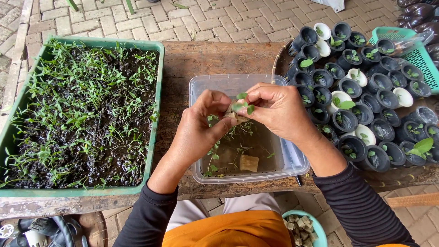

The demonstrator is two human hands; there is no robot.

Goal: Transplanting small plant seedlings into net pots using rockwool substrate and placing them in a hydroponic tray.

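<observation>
My left hand (201,126) and my right hand (274,110) meet above a clear plastic tub (292,162) on a wooden table. Between the fingertips of both hands sits a small tan sponge cube with a green seedling (241,109) sticking out of it. Inside the tub lie more loose seedlings (219,153) and another tan cube (249,163). Both forearms wear dark ribbed sleeves.
A green tray (157,110) of dark soil with many sprouts fills the left. Several small black and white pots (361,87) with seedlings crowd the right, beside a teal basket (423,59). A teal bowl of sponge cubes (302,226) sits by my lap. Brick paving lies beyond.
</observation>
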